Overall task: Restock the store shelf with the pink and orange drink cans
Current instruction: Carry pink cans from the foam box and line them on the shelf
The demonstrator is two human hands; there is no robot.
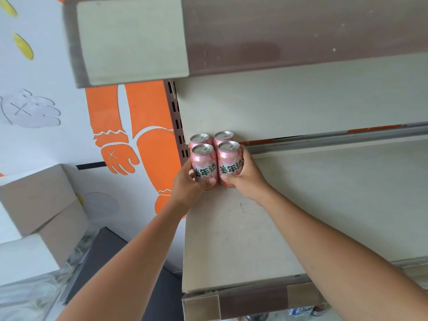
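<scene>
We have four pink drink cans standing upright in a tight two-by-two block at the back left corner of the pale shelf [301, 205], close to the back panel and just beside the slotted upright [177, 121]. Our left hand [187, 184] is wrapped round the front-left can [203, 167], thumb across its lower front and fingers curling behind its left side. Our right hand [249, 174] grips the front-right can [230, 163] in the same way, thumb low on the label and fingers round the right side. Both front cans rest on the shelf with their printed labels facing us, and they touch each other. Behind them stand the back-left can [200, 140] and the back-right can [223, 136], of which we see mostly the silver tops with pull tabs. Above us hangs the brown underside of the upper shelf [278, 31]. To the left, the white wall carries an orange mural figure [148, 126], and cardboard boxes [39, 200] are stacked below it beside crumpled clear plastic wrap [34, 295]. A brown price strip [252, 302] runs along the shelf's front edge.
</scene>
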